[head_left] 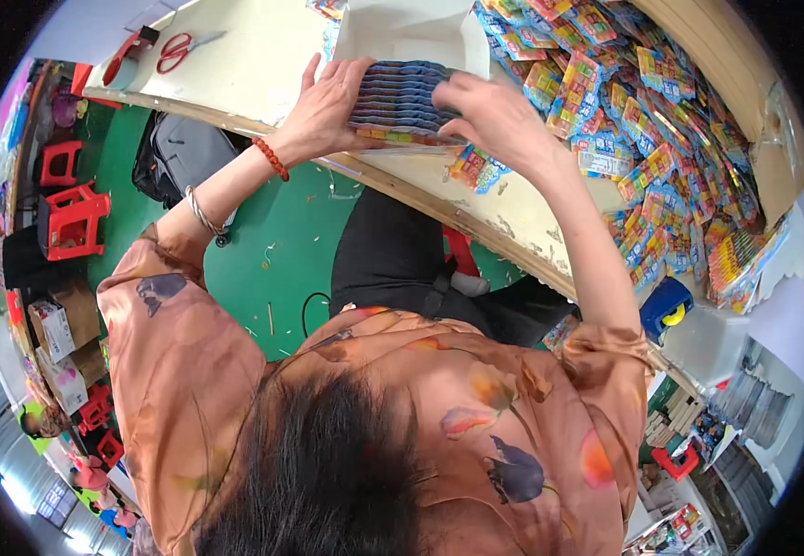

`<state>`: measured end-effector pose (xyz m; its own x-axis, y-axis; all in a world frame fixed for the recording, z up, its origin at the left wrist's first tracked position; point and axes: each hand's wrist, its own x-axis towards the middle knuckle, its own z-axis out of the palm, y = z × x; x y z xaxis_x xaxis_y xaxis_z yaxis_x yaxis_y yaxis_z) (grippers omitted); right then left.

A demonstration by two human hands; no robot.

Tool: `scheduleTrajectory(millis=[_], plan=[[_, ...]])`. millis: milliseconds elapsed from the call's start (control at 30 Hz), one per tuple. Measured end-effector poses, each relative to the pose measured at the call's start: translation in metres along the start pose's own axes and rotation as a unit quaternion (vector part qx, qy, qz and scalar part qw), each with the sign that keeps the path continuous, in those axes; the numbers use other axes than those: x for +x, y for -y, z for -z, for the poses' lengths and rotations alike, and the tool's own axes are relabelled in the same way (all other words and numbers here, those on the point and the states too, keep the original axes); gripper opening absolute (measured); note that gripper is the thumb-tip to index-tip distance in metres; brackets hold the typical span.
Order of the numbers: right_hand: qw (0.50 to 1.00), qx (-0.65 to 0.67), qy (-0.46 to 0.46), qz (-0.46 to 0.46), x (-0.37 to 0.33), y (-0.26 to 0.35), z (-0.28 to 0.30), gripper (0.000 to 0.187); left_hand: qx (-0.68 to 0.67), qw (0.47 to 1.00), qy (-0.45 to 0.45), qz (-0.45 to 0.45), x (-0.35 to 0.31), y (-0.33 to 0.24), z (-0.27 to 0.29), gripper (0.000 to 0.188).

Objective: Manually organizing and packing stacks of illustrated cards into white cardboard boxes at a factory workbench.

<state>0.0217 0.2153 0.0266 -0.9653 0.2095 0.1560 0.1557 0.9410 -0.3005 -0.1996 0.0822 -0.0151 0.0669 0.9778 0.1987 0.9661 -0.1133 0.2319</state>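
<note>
A tight row of flat, dark-edged packets (400, 97) is at the table's near edge, against an open white box (402, 32). How far the row sits inside the box I cannot tell. My left hand (326, 107) is closed around the row's left end. At the right end, my right hand (494, 116) has its fingers curled and slightly blurred, with fingertips and thumb against the packets. Just below that hand lies a loose colourful packet (478, 170) on the table.
A large heap of colourful packets (647, 120) covers the table's right side, beside a cardboard edge (782, 153). Red-handled scissors (179, 51) and a tape dispenser (130, 57) lie at the left. A blue tape dispenser (666, 310) stands at the right. A grey backpack (193, 153) is below the table edge.
</note>
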Motion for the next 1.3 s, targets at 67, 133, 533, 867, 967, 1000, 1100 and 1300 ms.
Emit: scheduleTrajectory(millis=[67,133,533,867,967,1000,1100,1300], plan=[[0.999,-0.005,0.011,0.029,-0.001,-0.003,-0.015,0.011,0.014,1.0,0.022,0.008,0.0,-0.001,0.002,0.101],[1.0,-0.021,0.02,0.012,-0.004,-0.008,-0.024,0.011,0.043,0.997,0.062,0.012,0.001,-0.004,0.007,0.108],[0.993,-0.084,0.078,-0.02,0.001,0.003,-0.022,0.006,0.062,0.956,0.273,0.086,0.027,-0.009,0.034,0.098],[0.986,-0.145,0.045,-0.076,0.0,0.025,-0.027,0.009,0.071,0.935,0.346,0.007,0.047,-0.015,0.037,0.105],[0.988,-0.127,0.041,-0.081,-0.011,0.018,-0.025,0.009,0.031,0.918,0.394,0.024,0.057,-0.013,0.04,0.108],[0.989,-0.099,0.059,-0.096,-0.015,0.019,-0.02,0.009,0.017,0.925,0.377,0.036,0.055,-0.019,0.042,0.112],[0.988,-0.072,-0.129,-0.049,-0.03,0.023,-0.026,0.011,0.101,0.956,0.27,-0.048,0.026,-0.008,0.019,0.126],[0.84,0.198,-0.416,-0.288,-0.089,-0.023,-0.042,0.016,0.043,0.976,0.215,-0.008,0.015,-0.03,0.028,0.121]])
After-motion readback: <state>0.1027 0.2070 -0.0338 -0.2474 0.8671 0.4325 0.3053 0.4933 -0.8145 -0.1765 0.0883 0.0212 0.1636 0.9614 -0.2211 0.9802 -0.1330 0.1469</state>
